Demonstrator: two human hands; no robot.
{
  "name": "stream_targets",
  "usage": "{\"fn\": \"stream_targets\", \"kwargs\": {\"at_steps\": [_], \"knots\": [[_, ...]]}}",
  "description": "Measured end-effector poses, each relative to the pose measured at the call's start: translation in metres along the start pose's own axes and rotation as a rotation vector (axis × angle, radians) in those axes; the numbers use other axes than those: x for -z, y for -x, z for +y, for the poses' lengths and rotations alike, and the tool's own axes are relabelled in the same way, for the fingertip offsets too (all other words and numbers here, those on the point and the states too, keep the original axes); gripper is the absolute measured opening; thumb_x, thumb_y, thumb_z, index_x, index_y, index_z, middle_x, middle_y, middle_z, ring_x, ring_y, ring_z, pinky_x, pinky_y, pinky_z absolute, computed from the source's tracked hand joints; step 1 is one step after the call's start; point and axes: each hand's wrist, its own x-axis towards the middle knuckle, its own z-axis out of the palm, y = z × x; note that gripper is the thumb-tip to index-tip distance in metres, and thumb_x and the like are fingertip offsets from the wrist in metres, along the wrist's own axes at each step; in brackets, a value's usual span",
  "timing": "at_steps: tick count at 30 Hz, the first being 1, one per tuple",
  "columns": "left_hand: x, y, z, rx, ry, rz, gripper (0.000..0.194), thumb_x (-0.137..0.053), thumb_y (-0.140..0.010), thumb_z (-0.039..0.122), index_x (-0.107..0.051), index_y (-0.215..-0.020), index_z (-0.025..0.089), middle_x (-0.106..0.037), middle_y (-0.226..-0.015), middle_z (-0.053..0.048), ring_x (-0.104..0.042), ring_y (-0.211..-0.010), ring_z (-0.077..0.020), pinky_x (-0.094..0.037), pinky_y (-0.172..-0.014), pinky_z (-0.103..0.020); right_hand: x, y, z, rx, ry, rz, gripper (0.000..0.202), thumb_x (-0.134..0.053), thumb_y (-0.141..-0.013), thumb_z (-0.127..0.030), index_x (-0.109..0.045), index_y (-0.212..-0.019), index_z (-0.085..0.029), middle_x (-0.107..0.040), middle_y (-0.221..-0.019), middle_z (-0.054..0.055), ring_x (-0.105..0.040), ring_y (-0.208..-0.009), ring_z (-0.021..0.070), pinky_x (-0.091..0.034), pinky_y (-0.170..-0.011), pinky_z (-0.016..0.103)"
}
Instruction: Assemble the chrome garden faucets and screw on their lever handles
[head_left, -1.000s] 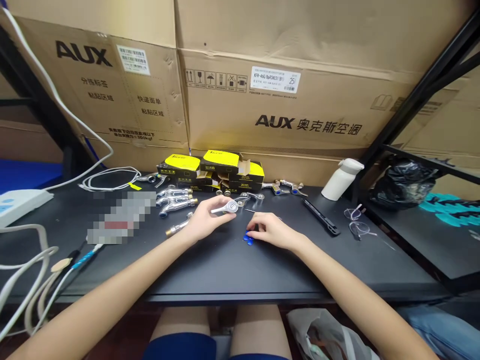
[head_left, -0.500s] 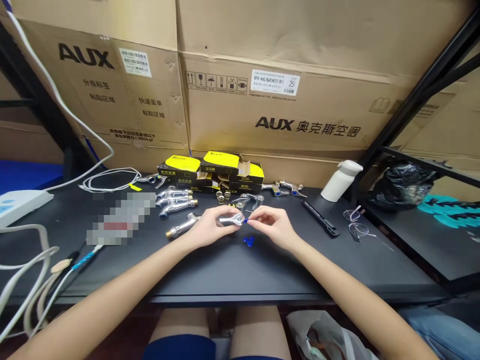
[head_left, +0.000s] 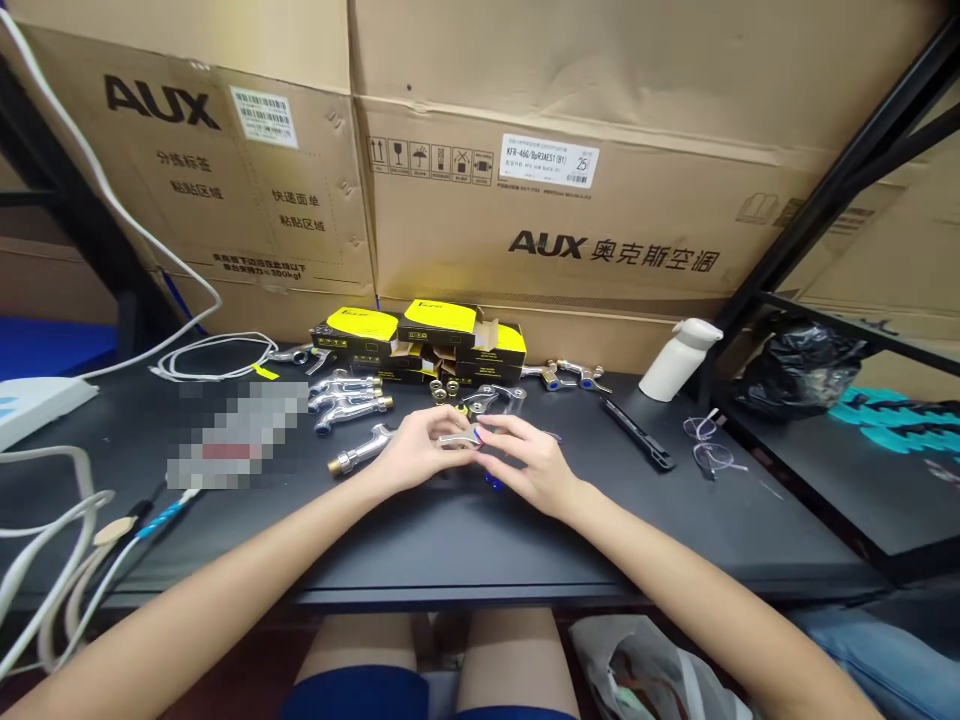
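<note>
Tabletop (head_left: pixel 480 550): bare from front edge to left hand (head_left: pixel 416 448) and right hand (head_left: pixel 534 465); forearms (head_left: pixel 675 578) bound this opening. Taps (head_left: pixel 352 412) crowd behind and beside left hand; boxes (head_left: pixel 364 326) block rear edge. Open lane, right hand to knife (head_left: pixel 637 434); glasses (head_left: pixel 711 458) obstruct farther right, bottle (head_left: pixel 675 362) at rear right corner.

AUX on the cardboard (head_left: pixel 442 230), "KFR-46G/BpR3AES1(B1)" and "25" on its label (head_left: pixel 549 162)

Looked bright, threw glints off the chrome taps (head_left: pixel 356 408), got stretchy at the edges, went mosaic in a left-side patch (head_left: pixel 238 440).
</note>
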Motion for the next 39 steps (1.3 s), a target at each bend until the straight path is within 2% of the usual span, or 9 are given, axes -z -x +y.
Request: {"fn": "stream_targets", "kwargs": {"at_steps": [4, 7, 13, 18, 22, 25, 30, 35, 39], "knots": [[-0.004, 0.001, 0.004, 0.108, -0.047, -0.056, 0.035, -0.077, -0.063, 0.039, -0.058, -0.081, 0.015, -0.068, -0.066, -0.002, -0.065, -0.06, -0.0159, -0.05, -0.054, -0.024, -0.009, -0.002, -0.002, -0.334, -0.329, 0.037, 0.021, -0.069, -0.078, -0.035, -0.072, -0.09, -0.018, -0.074, -0.088, 0.007, -0.07, -0.076, 0.0216, -0.059, -0.07, 0.035], [0.006, 0.0, 0.019, 0.078, -0.162, -0.123, 0.039, -0.072, -0.067, 0.046, -0.06, -0.089, 0.016, -0.066, -0.064, -0.001, -0.061, -0.055, -0.0138, -0.046, -0.051, -0.023, -0.01, -0.005, 0.0, -0.571, -0.614, 0.076, 0.023, -0.074, -0.072, -0.037, -0.071, -0.08, -0.016, -0.073, -0.073, 0.004, -0.068, -0.062, 0.019, -0.059, -0.06, 0.032], [0.076, 0.0, 0.036, -0.041, -0.877, -0.008, 0.047, -0.068, -0.062, 0.06, -0.062, -0.086, 0.02, -0.06, -0.068, 0.0, -0.053, -0.059, -0.0144, -0.036, -0.053, -0.023, 0.005, -0.012, 0.007, -0.614, -0.656, 0.27, 0.023, -0.074, -0.072, -0.038, -0.07, -0.078, -0.016, -0.071, -0.071, 0.004, -0.065, -0.059, 0.0144, -0.057, -0.057, 0.028], [0.108, 0.002, 0.018, 0.192, -0.935, -0.279, 0.045, -0.073, -0.056, 0.047, -0.063, -0.092, 0.021, -0.064, -0.085, -0.003, -0.059, -0.071, -0.0186, -0.04, -0.06, -0.024, 0.01, -0.014, 0.008, -0.632, -0.652, 0.338, 0.023, -0.075, -0.071, -0.037, -0.068, -0.074, -0.016, -0.069, -0.07, 0.003, -0.064, -0.061, 0.0141, -0.056, -0.053, 0.026], [0.098, 0.0, 0.017, 0.232, -0.901, -0.264, 0.028, -0.065, -0.058, 0.027, -0.064, -0.086, 0.021, -0.065, -0.076, -0.001, -0.06, -0.067, -0.0183, -0.04, -0.058, -0.024, 0.01, -0.013, 0.009, -0.638, -0.667, 0.34, 0.022, -0.075, -0.071, -0.036, -0.067, -0.074, -0.015, -0.068, -0.07, 0.003, -0.064, -0.062, 0.0142, -0.056, -0.051, 0.025], [0.083, -0.002, 0.023, 0.215, -0.647, -0.266, 0.029, -0.062, -0.061, 0.024, -0.066, -0.089, 0.02, -0.066, -0.069, 0.0, -0.062, -0.065, -0.0183, -0.042, -0.058, -0.024, 0.011, -0.013, 0.009, -0.647, -0.706, 0.355, 0.022, -0.075, -0.071, -0.035, -0.066, -0.079, -0.016, -0.067, -0.07, 0.002, -0.064, -0.063, 0.0142, -0.056, -0.051, 0.024], [0.057, -0.003, 0.027, 0.186, 0.044, -0.254, 0.038, -0.064, -0.075, 0.03, -0.06, -0.112, 0.021, -0.071, -0.1, -0.006, -0.068, -0.089, -0.021, -0.051, -0.079, -0.031, 0.016, -0.015, 0.006, -0.674, -0.851, 0.226, 0.034, -0.075, -0.071, -0.032, -0.066, -0.101, -0.02, -0.069, -0.088, 0.002, -0.067, -0.069, 0.0141, -0.059, -0.062, 0.028], [0.033, -0.003, 0.017, 0.159, 0.235, -0.231, 0.035, -0.069, -0.077, 0.032, -0.06, -0.107, 0.017, -0.068, -0.112, -0.011, -0.065, -0.103, -0.0249, -0.049, -0.092, -0.037, 0.014, -0.016, 0.005, -0.622, -0.874, 0.163, 0.026, -0.076, -0.071, -0.03, -0.068, -0.093, -0.018, -0.069, -0.095, 0.003, -0.069, -0.078, 0.0176, -0.058, -0.076, 0.034], [0.02, -0.004, 0.01, 0.156, 0.331, -0.118, 0.037, -0.073, -0.073, 0.03, -0.061, -0.104, 0.015, -0.067, -0.114, -0.012, -0.064, -0.104, -0.0253, -0.05, -0.091, -0.039, 0.014, -0.014, 0.006, -0.58, -0.85, 0.134, 0.026, -0.076, -0.071, -0.027, -0.068, -0.094, -0.019, -0.07, -0.096, 0.004, -0.069, -0.081, 0.0183, -0.057, -0.079, 0.036]]}}
